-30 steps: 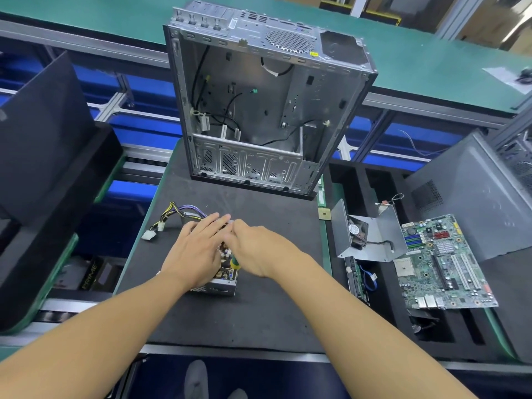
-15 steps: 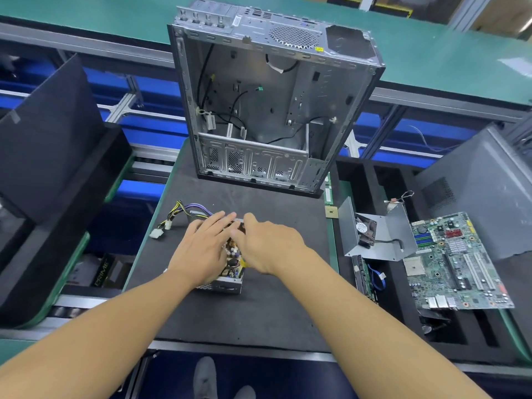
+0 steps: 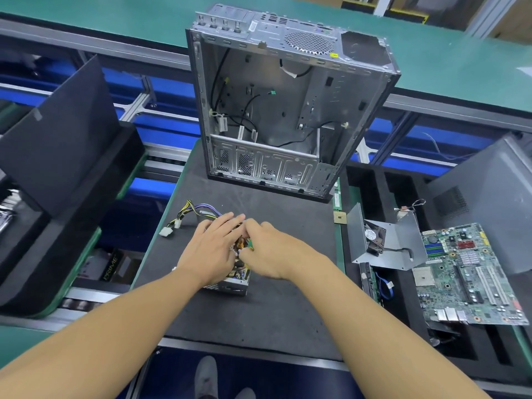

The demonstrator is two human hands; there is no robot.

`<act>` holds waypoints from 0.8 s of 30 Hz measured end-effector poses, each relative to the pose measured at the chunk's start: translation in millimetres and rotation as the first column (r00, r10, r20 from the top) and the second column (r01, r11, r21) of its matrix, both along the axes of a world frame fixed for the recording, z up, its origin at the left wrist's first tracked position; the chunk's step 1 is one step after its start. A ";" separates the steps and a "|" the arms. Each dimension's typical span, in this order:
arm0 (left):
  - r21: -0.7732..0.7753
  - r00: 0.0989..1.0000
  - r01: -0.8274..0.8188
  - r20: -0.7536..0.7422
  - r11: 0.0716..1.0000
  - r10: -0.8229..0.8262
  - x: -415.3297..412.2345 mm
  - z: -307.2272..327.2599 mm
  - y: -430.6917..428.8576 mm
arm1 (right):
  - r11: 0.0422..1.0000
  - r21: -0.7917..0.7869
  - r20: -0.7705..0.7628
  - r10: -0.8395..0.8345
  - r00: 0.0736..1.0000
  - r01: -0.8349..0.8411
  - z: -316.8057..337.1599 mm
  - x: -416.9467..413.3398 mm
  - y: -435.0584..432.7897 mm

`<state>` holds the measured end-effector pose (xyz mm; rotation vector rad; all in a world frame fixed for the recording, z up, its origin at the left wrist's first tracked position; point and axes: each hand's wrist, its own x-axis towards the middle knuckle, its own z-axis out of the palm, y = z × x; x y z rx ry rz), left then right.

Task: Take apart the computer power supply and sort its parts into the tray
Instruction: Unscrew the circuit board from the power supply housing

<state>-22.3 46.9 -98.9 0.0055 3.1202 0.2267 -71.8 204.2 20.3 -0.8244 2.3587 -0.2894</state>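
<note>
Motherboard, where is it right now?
In the head view the motherboard lies far right on the black foam tray, right beside the grey metal fan housing.

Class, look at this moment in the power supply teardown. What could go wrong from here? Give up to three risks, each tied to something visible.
1. The left hand and right hand work close together over the open power supply; they may catch on its metal casing edge or bend the copper coil.
2. The cable bundle trails toward the mat's left edge; lifting the unit could snag its connectors.
</note>
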 end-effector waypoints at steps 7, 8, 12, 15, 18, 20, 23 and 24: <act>0.005 1.000 -0.001 -0.002 1.000 0.001 0.7 -4.1 -2.9 | 1.000 0.010 -0.101 -0.008 0.995 0.009 0.6 -2.1 0.7; 0.006 1.000 0.003 -0.011 1.000 -0.003 0.7 -4.3 -3.6 | 1.000 -0.011 -0.084 0.006 0.996 -0.007 0.6 -2.2 0.6; 0.021 1.000 0.010 -0.024 1.000 -0.009 0.0 -2.1 -2.0 | 0.997 -0.018 -0.027 0.078 0.997 -0.079 1.0 -4.7 1.3; 0.033 1.000 0.007 -0.026 0.999 -0.006 -0.2 -1.3 -1.1 | 0.997 0.009 -0.030 0.079 0.996 -0.079 1.5 -4.3 1.0; 0.023 1.000 -0.012 -0.018 1.000 0.012 -1.1 -3.1 -0.7 | 1.000 -0.001 -0.046 -0.002 0.999 0.002 2.6 -2.9 2.3; 0.017 1.000 -0.014 -0.006 1.000 0.014 -0.8 -3.5 -1.4 | 0.999 0.006 -0.093 -0.030 0.995 0.031 3.3 -3.4 2.5; 0.037 1.000 -0.015 -0.007 0.999 0.015 0.0 -2.1 -0.9 | 0.999 0.034 -0.177 0.026 0.984 -0.020 0.8 -5.8 3.1; 0.036 1.000 -0.016 -0.008 0.999 0.016 0.0 -1.9 -0.7 | 0.999 0.023 -0.176 0.033 0.984 -0.030 -0.1 -6.3 3.4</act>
